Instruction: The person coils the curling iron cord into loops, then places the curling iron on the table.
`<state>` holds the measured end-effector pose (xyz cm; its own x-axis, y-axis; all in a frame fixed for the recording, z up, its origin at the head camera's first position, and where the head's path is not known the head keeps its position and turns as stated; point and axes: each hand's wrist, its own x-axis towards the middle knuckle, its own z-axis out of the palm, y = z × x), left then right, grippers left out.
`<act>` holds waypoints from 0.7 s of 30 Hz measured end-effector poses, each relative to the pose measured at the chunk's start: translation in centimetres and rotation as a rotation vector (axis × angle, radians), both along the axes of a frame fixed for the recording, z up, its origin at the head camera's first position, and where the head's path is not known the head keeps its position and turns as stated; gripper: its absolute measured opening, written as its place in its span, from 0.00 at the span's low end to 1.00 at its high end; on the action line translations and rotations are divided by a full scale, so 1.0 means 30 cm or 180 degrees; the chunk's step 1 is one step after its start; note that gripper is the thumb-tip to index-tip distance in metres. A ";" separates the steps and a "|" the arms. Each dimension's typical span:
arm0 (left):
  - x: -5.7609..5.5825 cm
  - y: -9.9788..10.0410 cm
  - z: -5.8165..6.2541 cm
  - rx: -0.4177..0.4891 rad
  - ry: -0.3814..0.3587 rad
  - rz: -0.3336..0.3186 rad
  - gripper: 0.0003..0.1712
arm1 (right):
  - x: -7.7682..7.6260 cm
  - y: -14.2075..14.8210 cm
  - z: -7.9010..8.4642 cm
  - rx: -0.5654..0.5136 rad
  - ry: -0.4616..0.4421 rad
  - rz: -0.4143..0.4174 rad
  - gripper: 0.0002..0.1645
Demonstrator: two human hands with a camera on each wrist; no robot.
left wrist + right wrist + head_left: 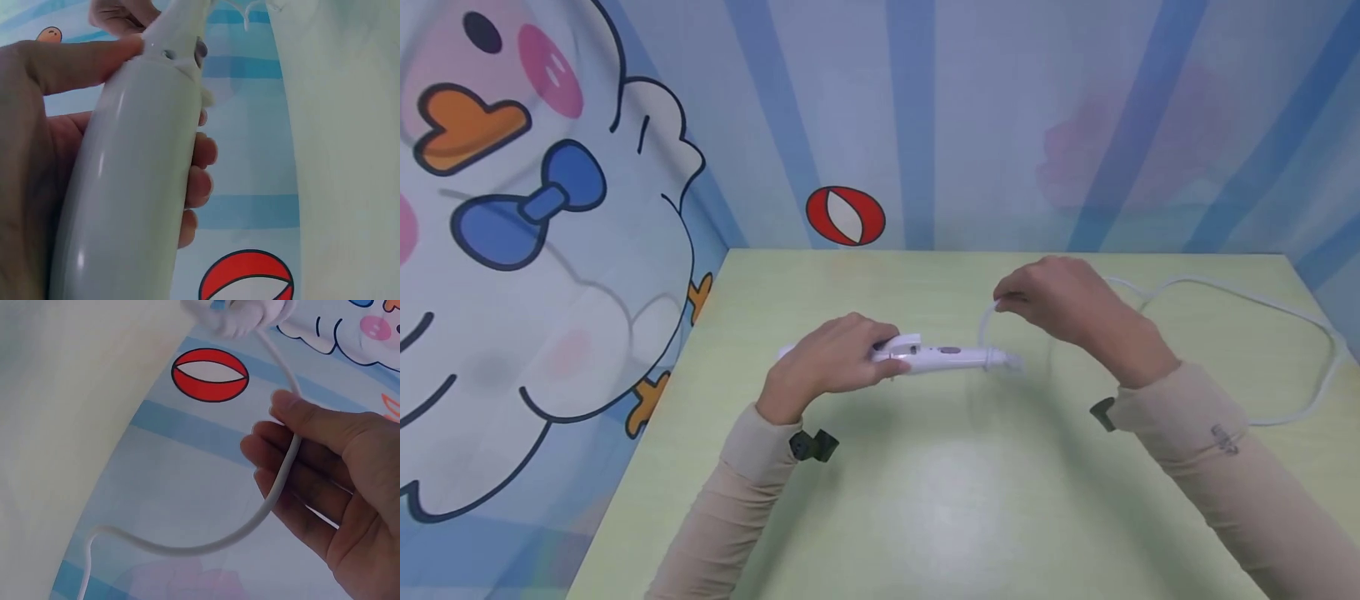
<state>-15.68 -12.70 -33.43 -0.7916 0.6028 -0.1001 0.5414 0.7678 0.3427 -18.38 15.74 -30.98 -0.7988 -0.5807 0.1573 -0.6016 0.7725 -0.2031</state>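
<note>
A white curling iron [936, 358] is held level above the table, its cord end to the right. My left hand [842, 354] grips it round the thick white barrel [125, 175], thumb along the top and fingers wrapped underneath. The hand hides much of the barrel in the head view. A dark oval button [951, 350] shows on the handle, near a raised lever [906, 340]. To the right and slightly higher, my right hand [1067, 300] pinches the white cord [187, 551] between thumb and fingers, a short way from the handle's end.
The rest of the cord [1255, 292] loops over the right side of the pale green table [940, 500]. Behind the table stands a blue striped backdrop [985, 125], with a cartoon bird [617, 350] on the left and a red and white ball [868, 217] printed on it.
</note>
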 end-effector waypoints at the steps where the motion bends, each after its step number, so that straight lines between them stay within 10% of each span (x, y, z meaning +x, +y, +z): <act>1: -0.006 0.000 -0.005 -0.0019 -0.0007 0.0044 0.16 | 0.005 -0.006 0.006 0.0013 0.0016 -0.0031 0.07; 21: -0.062 0.030 -0.072 -0.0050 0.0525 0.0958 0.18 | 0.089 -0.078 -0.133 -0.1192 -0.0272 -0.0608 0.15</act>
<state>-17.53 -11.80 -35.58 -0.9400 0.3391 0.0367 0.3368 0.9060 0.2564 -15.72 13.39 -34.97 -0.9058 -0.3364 0.2578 -0.4237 0.7320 -0.5335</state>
